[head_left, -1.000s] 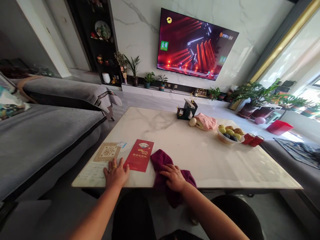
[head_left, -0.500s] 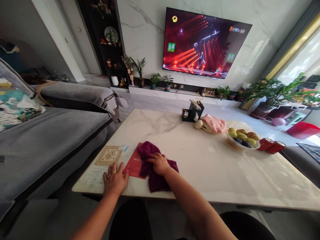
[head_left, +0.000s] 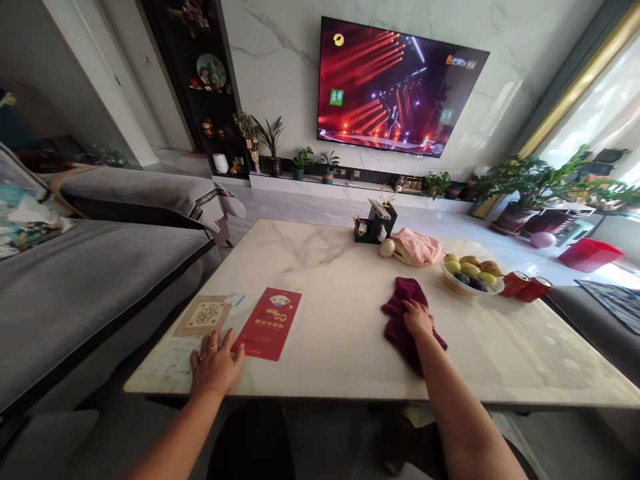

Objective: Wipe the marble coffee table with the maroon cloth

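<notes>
On the table, left hand flat, wide; right hand loose atop purple cloth

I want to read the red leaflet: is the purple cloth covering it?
No, the purple cloth lies under the right hand, on the tabletop, apart from the red leaflet.

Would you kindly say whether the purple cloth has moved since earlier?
Yes, the purple cloth has moved right, away from the red card and nearer the fruit bowl.
</notes>
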`<state>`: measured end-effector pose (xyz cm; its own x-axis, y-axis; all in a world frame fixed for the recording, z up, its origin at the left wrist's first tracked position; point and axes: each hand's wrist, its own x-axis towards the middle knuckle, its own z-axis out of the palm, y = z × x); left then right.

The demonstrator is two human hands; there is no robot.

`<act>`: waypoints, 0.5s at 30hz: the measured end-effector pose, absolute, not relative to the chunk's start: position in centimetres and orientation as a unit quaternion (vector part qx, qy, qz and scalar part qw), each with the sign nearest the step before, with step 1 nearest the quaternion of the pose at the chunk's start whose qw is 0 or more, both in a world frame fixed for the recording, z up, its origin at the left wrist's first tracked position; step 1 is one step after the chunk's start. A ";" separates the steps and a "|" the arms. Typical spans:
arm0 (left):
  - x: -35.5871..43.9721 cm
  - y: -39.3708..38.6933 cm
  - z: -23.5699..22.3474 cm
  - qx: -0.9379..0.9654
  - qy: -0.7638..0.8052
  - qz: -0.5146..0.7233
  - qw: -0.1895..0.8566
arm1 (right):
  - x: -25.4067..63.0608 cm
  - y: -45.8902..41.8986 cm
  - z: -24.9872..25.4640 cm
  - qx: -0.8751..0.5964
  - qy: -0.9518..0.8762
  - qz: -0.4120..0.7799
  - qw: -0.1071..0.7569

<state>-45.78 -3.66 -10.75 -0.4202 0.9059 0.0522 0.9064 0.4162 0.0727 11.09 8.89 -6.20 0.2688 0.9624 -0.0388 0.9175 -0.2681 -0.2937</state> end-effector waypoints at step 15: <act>-45.6 -3.7 -10.4 -0.541 -0.836 -0.087 -0.020 | 14.4 -4.8 -11.8 -0.821 -0.548 -0.006 0.160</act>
<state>-45.58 -3.72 -10.39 -0.4134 0.9085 0.0606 0.9015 0.3990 0.1679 14.38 -4.79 -11.78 0.3989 0.8980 0.1858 0.9019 -0.3476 -0.2563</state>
